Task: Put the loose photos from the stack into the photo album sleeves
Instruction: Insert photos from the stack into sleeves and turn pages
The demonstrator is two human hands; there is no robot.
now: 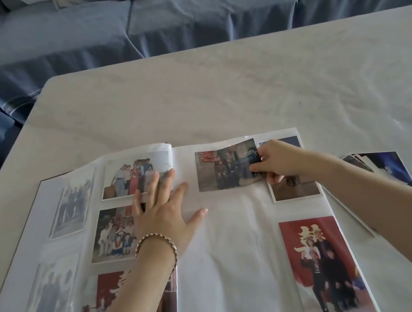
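Observation:
An open photo album (231, 247) lies on the table in front of me, its white pages holding several photos in clear sleeves. My left hand (164, 209) lies flat with fingers spread across the album's middle, pressing the left page down. My right hand (279, 161) pinches the right edge of a loose photo (223, 166) that lies at the top of the right page. The photo is slightly bowed. A stack of loose photos (387, 169) lies on the table just right of the album, partly hidden by my right forearm.
The table (216, 94) has a pale, wrinkled, glossy cover and stretches far beyond the album. A blue covered sofa (176, 16) runs along the far side and down the left.

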